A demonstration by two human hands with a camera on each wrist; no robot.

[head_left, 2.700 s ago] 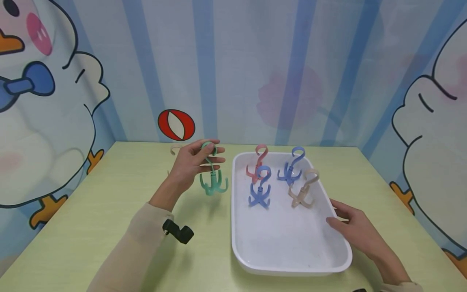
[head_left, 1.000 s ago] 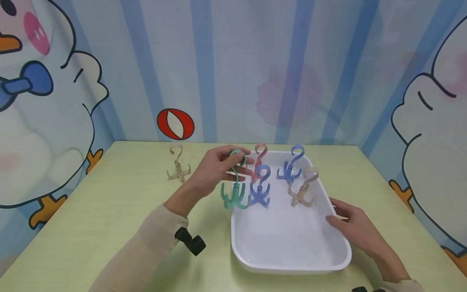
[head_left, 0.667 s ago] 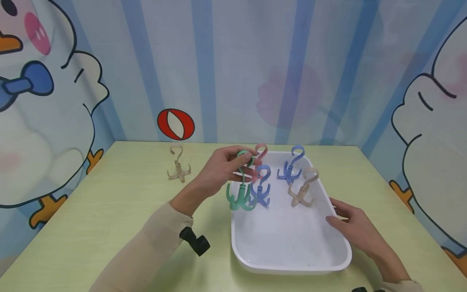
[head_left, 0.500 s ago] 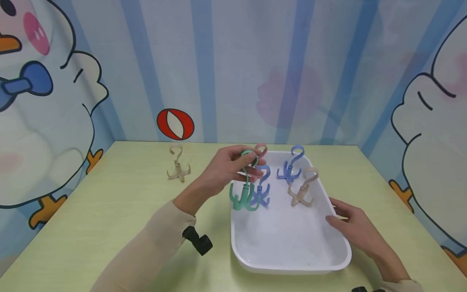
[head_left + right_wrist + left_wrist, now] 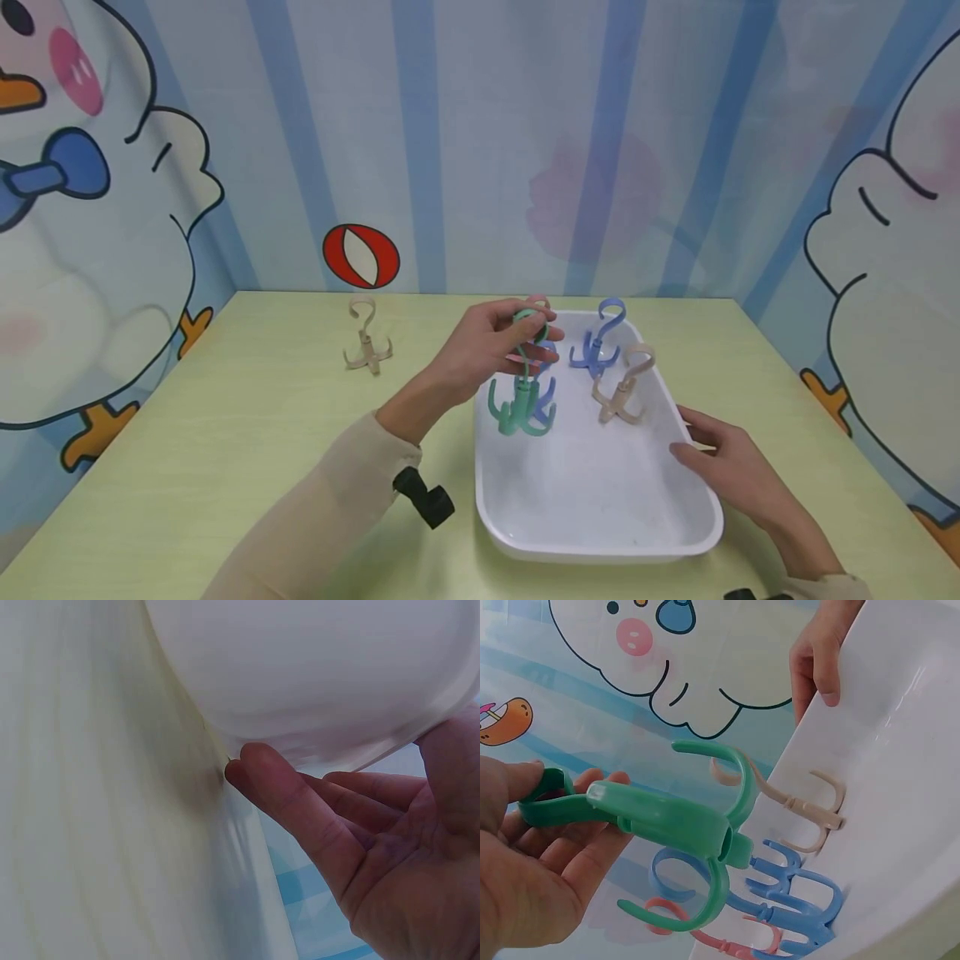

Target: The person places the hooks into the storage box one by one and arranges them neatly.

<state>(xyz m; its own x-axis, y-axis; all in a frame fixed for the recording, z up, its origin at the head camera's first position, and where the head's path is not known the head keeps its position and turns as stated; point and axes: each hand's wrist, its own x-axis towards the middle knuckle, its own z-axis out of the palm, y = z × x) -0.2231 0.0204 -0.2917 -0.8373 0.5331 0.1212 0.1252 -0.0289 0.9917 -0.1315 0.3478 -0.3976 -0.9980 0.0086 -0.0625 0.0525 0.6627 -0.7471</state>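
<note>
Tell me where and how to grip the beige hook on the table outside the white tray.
Pinch the beige hook by its curled top, probably from above on the near side. The curl stands uppermost with no other hook beside it, while the prongs spread around the base would likely crowd a lower grip. The left hand holds the green hook.

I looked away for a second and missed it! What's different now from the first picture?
The left hand moved to the right, carrying the green hook from over the table to over the left part of the white tray. Nothing was let go. The right hand stayed on the tray's edge, and the tray's beige hook stayed put.
</note>
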